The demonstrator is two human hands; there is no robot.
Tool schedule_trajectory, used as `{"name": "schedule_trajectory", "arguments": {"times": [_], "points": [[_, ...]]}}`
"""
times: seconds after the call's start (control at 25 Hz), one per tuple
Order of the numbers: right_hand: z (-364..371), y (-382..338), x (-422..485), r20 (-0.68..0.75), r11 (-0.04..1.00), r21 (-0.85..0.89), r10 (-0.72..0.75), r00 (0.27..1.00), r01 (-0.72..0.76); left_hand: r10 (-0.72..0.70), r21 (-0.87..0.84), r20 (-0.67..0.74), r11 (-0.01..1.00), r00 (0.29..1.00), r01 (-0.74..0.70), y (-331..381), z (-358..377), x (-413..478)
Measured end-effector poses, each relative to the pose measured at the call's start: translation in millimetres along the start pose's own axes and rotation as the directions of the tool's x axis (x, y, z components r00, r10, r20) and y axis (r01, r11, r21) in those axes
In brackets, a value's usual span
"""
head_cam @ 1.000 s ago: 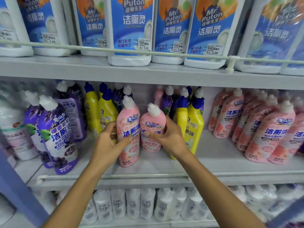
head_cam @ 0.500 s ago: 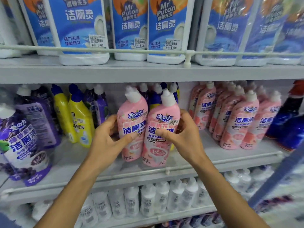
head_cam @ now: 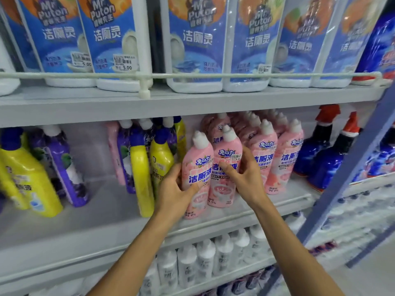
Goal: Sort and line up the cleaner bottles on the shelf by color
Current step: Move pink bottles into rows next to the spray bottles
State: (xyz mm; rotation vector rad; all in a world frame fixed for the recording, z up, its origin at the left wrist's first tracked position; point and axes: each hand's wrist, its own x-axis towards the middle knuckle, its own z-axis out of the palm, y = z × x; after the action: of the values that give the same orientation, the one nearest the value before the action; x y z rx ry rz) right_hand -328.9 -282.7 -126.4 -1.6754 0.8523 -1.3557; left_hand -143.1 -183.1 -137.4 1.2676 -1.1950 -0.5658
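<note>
Centre of frame: our left hand (head_cam: 173, 189) grips the left pink bottle (head_cam: 198, 161), with the thumb across the front label and fingers curled round its left side. Our right hand (head_cam: 245, 176) grips the right pink bottle (head_cam: 227, 149), thumb on the front label and fingers wrapped round its right side.

Both bottles are upright, white caps up, touching side by side at the front of the middle shelf (head_cam: 102, 218). We cannot tell whether their bases sit on the shelf or hang just above it.

The right pink bottle is just beside the pink row (head_cam: 284, 159), which fills the centre-right of the shelf several deep. Our right-hand fingers are against that row's front bottle or very close to it; we cannot tell which.

Left of the held pair, yellow bottles (head_cam: 140, 174) with blue caps are mixed with purple bottles (head_cam: 64, 167) in two clusters, with bare shelf between them. One pale pink bottle (head_cam: 114, 154) stands in the nearer cluster. The left edge is blurred.

Right edge, same level: blue spray bottles (head_cam: 327, 165) with red triggers.

Top of frame: white jugs (head_cam: 192, 39) with blue labels behind a wire rail (head_cam: 213, 75).

Bottom of frame: white bottles (head_cam: 205, 259) on the shelf below, blurred.
</note>
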Motion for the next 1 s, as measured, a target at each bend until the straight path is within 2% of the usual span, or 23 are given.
{"name": "schedule_trajectory", "arguments": {"times": [0.12,0.2,0.28,0.32,0.48,0.56,0.84,0.92,1.0], "points": [[-7.6,10.2,-4.3,-0.001,0.987,-0.158,-0.040,0.999,0.040,-0.038,0.041,-0.053,0.998,0.998,0.040,-14.5,3.8,7.6],[4.9,24.1,-31.2,-0.190,0.954,-0.298,-0.026,0.981,-0.032,-0.026,0.120,-0.036,0.992,0.999,0.031,-15.4,0.1,7.2],[28.8,29.6,-58.6,-0.372,0.938,-0.311,0.029,0.928,-0.154,-0.008,0.194,-0.037,0.981,0.999,0.015,-17.8,0.3,5.7],[39.5,31.5,-62.1,-0.402,0.932,-0.311,0.051,0.914,-0.189,-0.003,0.209,-0.049,0.978,0.999,0.013,-19.7,0.3,4.8],[50.9,43.7,-23.8,-0.386,0.901,-0.348,0.115,0.915,-0.260,-0.015,0.251,-0.065,0.968,0.998,0.031,-20.9,-4.3,5.4],[53.3,51.3,-5.5,-0.405,0.901,-0.349,0.101,0.909,-0.256,-0.019,0.269,-0.058,0.963,0.998,0.034,-20.3,-8.5,5.7],[91.3,56.1,5.1,-0.557,0.915,-0.186,0.203,0.806,-0.359,0.008,0.295,-0.031,0.955,0.999,0.001,-21.2,-16.6,4.5],[89.8,59.0,12.4,-0.529,0.879,-0.237,0.240,0.814,-0.413,0.015,0.290,-0.032,0.957,0.999,-0.005,-22.9,-16.9,3.9],[85.9,62.0,18.5,-0.467,0.814,-0.370,0.252,0.847,-0.447,0.022,0.285,-0.035,0.958,0.999,-0.011,-24.1,-17.5,3.1]]}}
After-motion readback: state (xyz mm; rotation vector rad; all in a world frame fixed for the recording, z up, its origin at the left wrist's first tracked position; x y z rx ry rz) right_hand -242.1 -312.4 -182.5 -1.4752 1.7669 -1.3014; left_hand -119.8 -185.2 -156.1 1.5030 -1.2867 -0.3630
